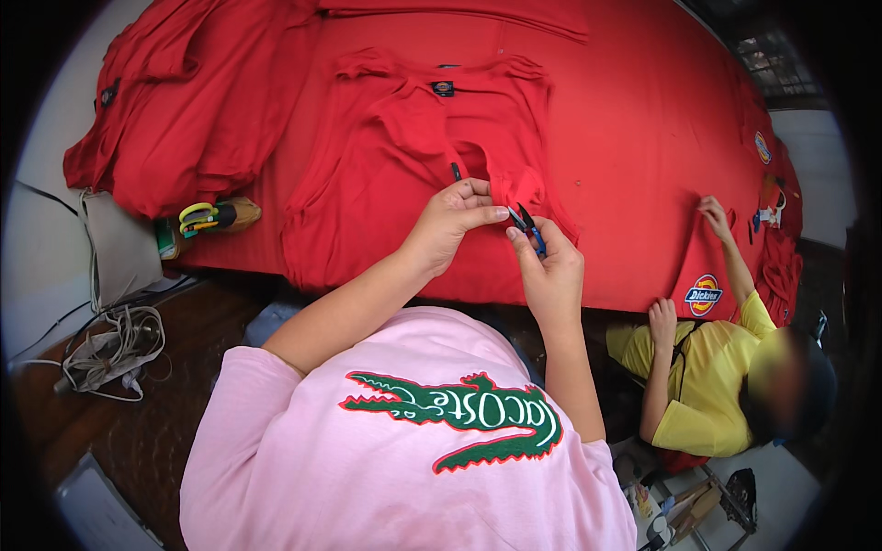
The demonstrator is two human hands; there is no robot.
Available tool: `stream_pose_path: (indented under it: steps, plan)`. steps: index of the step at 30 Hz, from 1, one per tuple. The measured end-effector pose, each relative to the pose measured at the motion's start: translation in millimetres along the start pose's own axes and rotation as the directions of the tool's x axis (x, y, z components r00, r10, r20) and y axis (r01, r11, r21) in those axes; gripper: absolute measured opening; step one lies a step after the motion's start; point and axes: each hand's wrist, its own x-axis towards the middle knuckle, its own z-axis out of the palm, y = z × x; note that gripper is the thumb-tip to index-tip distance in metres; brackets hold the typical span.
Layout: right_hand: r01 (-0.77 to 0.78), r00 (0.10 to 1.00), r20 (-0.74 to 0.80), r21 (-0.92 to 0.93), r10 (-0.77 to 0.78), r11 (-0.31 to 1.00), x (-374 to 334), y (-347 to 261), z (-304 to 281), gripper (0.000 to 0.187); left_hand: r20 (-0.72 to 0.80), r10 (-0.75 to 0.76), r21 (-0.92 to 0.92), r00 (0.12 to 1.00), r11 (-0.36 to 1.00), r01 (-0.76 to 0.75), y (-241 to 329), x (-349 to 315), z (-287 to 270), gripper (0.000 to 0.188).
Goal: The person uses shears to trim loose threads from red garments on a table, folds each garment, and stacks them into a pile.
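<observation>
A red garment point(367, 156) lies spread in front of me on the table, with a dark label point(443, 88) at its neckline. My left hand point(448, 223) is closed, pinching a lifted fold of that garment between thumb and fingers. In my right hand point(557, 271) are small thread snips point(531, 234) with dark blades and a blue handle. Their tips point at the fold, right beside my left thumb. A small dark piece point(456, 172) shows just above my left fingers; I cannot tell what it is.
Red cloth covers the table point(634, 174). More red garments point(184, 101) are heaped at the left, near yellow-handled scissors point(199, 219). A coiled cable with a power strip point(115, 349) lies lower left. At the right, a co-worker in a yellow shirt point(707, 386) handles red cloth.
</observation>
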Motion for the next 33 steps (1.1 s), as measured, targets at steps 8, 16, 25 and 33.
stream_pose_path:
  steps: [8,16,25,33]
  plan:
    - [0.134,0.987,-0.068,-0.187,-0.148,0.973,-4,-2,1,0.024,-0.025,0.002,-0.006,1.000,1.000,-0.002,-2,-4,-2,0.037]
    - [0.149,0.984,-0.074,-0.154,-0.162,0.977,-2,3,1,0.023,-0.035,-0.009,-0.003,0.999,1.000,0.009,-2,-5,-2,0.033]
    - [-0.037,0.998,-0.034,0.444,0.058,0.895,10,36,1,0.023,-0.046,-0.087,-0.077,0.995,0.994,0.083,-4,-2,-9,0.021]
    - [-0.020,1.000,0.024,0.507,0.009,0.862,21,41,20,0.021,-0.032,-0.110,-0.092,0.993,0.990,0.106,-2,-2,-9,0.021]
